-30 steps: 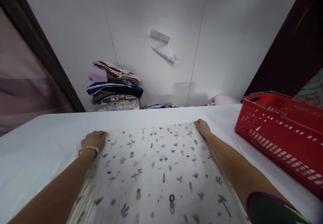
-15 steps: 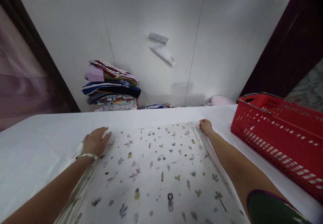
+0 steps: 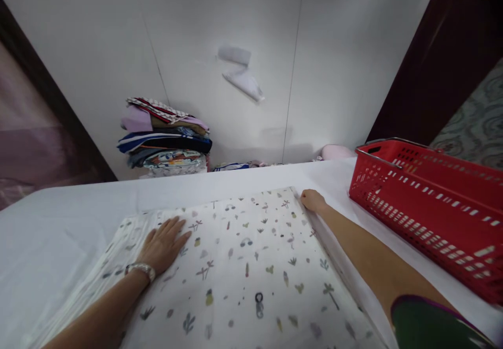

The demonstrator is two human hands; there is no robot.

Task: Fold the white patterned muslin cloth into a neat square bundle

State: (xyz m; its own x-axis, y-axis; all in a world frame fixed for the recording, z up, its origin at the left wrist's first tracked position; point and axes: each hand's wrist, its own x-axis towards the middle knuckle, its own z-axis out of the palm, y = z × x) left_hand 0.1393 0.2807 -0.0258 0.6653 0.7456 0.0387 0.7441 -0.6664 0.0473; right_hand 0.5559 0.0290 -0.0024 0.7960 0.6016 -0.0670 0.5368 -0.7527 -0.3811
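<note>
A white cloth (image 3: pixel 251 260) printed with small palms, pineapples and rainbows lies folded in layers before me. My left hand (image 3: pixel 164 245) rests on its left part, palm down with the fingers stretched out. A bracelet (image 3: pixel 141 270) circles that wrist. At the far right corner of the cloth, my right hand (image 3: pixel 313 200) is closed at the edge, its fingertips partly hidden. On the left side the layers show as loose, uneven folds, while the middle lies mostly flat.
The white-covered table (image 3: pixel 70 223) runs back towards a pale wall. A red plastic basket (image 3: pixel 424 207) stands at the right. Beyond the table's far edge rises a stack of folded clothes (image 3: pixel 165 139), with a pink rounded thing (image 3: pixel 337 152) farther right.
My left hand has come from the far left edge onto the cloth and flattened there. The left part of the cloth now spreads farther left. My right hand keeps to the corner.
</note>
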